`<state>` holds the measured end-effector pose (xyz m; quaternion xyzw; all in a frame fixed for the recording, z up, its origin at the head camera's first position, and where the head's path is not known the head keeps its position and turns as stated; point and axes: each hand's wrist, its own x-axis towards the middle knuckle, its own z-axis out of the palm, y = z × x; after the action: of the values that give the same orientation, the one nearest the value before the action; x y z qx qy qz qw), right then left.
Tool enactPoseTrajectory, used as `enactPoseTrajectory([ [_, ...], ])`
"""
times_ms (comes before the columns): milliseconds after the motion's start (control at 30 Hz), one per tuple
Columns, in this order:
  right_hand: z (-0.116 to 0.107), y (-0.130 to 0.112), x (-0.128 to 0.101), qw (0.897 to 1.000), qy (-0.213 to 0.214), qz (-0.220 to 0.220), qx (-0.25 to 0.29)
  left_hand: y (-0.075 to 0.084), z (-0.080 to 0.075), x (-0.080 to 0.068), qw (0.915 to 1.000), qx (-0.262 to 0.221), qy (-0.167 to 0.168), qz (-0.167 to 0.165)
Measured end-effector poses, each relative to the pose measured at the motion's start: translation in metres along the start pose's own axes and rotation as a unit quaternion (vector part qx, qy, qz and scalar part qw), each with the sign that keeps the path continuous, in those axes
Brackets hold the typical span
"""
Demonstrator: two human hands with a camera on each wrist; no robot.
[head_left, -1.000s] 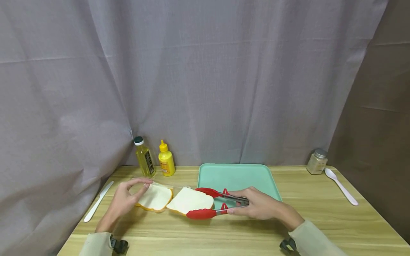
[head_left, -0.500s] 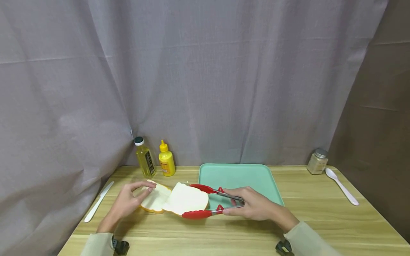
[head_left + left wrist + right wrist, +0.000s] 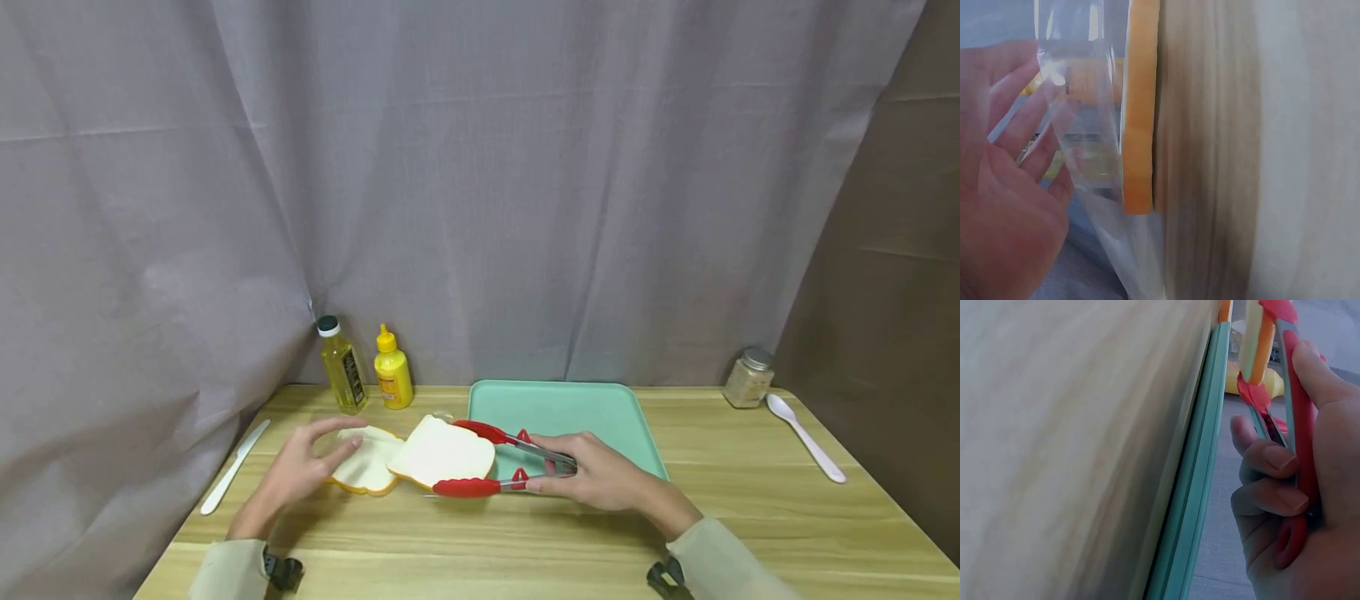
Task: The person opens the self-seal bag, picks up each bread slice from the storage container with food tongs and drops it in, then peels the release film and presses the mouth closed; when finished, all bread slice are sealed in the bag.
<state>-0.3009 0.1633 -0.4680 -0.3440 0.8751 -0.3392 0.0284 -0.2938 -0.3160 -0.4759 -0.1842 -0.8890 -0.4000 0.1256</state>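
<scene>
In the head view, my right hand (image 3: 596,471) grips red-tipped tongs (image 3: 468,487). Between the tong heads is a bread slice (image 3: 442,452) with an orange-brown crust, held flat and partly over the edge of a second bread slice (image 3: 367,462) to its left. My left hand (image 3: 300,462) is at that second slice's left side, thumb and fingers spread apart and slightly bent. Clear plastic film (image 3: 1088,125) lies against those fingers in the left wrist view, beside a slice's crust (image 3: 1140,119). In the right wrist view, fingers wrap the tongs' red handle (image 3: 1302,419).
A teal tray (image 3: 555,408) lies behind the tongs. An oil bottle (image 3: 343,367) and a yellow squeeze bottle (image 3: 393,371) stand at the back left. A white knife (image 3: 235,468) lies far left; a jar (image 3: 748,379) and white spoon (image 3: 806,439) are at right.
The tongs and their bread slice shift left, then slightly back to the right and farther from me. The left hand stays nearly in place while the slice beside it turns slightly.
</scene>
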Motion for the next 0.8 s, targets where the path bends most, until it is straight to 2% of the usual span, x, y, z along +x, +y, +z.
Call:
enactPoseTrajectory([
  [167, 0.0, 0.0, 0.002, 1.0, -0.009, 0.003, -0.018, 0.0, 0.004, 0.0, 0.9993, 0.012, -0.028, 0.02],
  [267, 0.0, 0.001, 0.003, 1.0, -0.013, 0.001, -0.007, 0.0, 0.006, 0.0, 0.9985, 0.018, -0.035, 0.037],
  [433, 0.0, 0.005, 0.006, 0.999, -0.01, 0.0, 0.039, 0.002, 0.006, 0.0, 0.9978, 0.022, -0.023, 0.058],
  [533, -0.001, 0.007, 0.008, 0.999, -0.011, 0.002, 0.046, 0.004, 0.005, 0.001, 0.9981, 0.024, -0.012, 0.055],
  [633, -0.001, 0.008, 0.009, 0.999, -0.016, 0.004, 0.04, 0.005, 0.004, 0.002, 0.9984, 0.027, -0.003, 0.05],
  [800, -0.001, 0.007, 0.012, 1.0, -0.02, 0.0, -0.002, 0.005, 0.003, 0.003, 0.9987, 0.022, 0.002, 0.045],
])
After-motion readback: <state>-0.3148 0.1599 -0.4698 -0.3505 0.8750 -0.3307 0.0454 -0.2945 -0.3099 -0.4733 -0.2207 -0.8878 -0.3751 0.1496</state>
